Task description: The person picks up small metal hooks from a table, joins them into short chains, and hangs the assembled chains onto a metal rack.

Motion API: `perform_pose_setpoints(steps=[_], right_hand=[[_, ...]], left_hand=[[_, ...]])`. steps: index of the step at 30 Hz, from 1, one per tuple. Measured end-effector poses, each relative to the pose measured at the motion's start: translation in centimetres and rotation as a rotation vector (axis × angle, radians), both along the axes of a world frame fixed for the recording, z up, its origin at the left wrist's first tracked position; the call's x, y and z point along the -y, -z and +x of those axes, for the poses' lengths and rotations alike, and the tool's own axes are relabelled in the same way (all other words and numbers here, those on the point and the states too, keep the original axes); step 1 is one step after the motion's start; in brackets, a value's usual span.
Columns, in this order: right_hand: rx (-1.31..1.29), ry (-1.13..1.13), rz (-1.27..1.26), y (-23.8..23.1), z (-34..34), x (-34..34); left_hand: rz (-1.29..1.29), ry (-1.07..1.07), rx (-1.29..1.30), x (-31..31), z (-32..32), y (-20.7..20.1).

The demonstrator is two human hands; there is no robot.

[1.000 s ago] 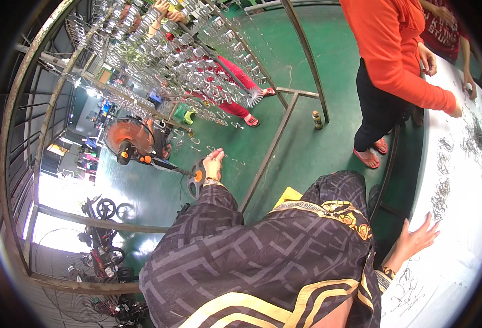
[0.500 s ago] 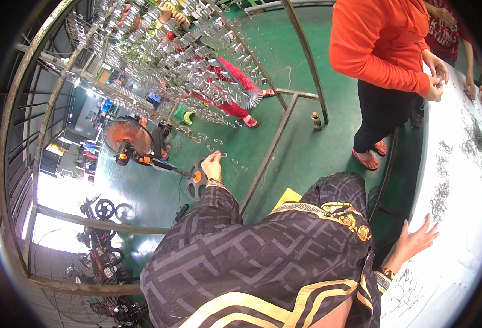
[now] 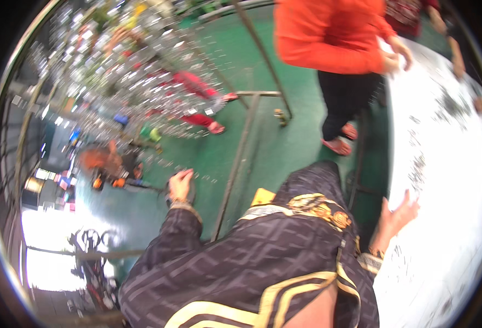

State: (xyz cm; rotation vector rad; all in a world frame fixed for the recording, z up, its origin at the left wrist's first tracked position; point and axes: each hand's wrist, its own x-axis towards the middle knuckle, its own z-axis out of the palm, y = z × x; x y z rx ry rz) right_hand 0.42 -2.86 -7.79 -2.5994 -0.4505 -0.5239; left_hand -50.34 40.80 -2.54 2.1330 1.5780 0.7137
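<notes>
My left hand point(image 3: 180, 186) reaches out with fingers pinched together at the lower end of a strand of small metal hooks point(image 3: 205, 177). Motion blur hides what the fingertips hold. Above and beyond it hang many shiny metal pieces point(image 3: 142, 82) in rows from a rack. At the near edge of the white table point(image 3: 443, 235), my right hand point(image 3: 397, 220) has its fingers apart and holds nothing visible. Dark thin wire-like pieces point(image 3: 416, 158) lie on the table just past that hand, with a larger dark heap point(image 3: 451, 106) farther off.
Metal rack bars point(image 3: 235, 169) cross the green floor ahead. A person in an orange top point(image 3: 328, 38) stands at the table, hands together; another person is behind. Someone in red trousers point(image 3: 192, 85) is beyond the hanging pieces. A fan point(image 3: 100, 161) stands left, a bottle point(image 3: 280, 116) on the floor.
The view has swung and blurred, so most things sit farther left in it. My left hand stays pinched by the strand; my right hand stays spread at the table.
</notes>
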Motion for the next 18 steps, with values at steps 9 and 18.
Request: perform_pose_setpoints(steps=[9,18], right_hand=[[-0.122,0.029,0.028,-4.8,-1.4,-2.0],[0.040,0.072,0.223,-7.7,-8.1,2.3]], left_hand=[[-0.156,0.348,0.107,3.4,6.5,4.8],[-0.181,1.034,0.189,3.5,26.9,0.6]])
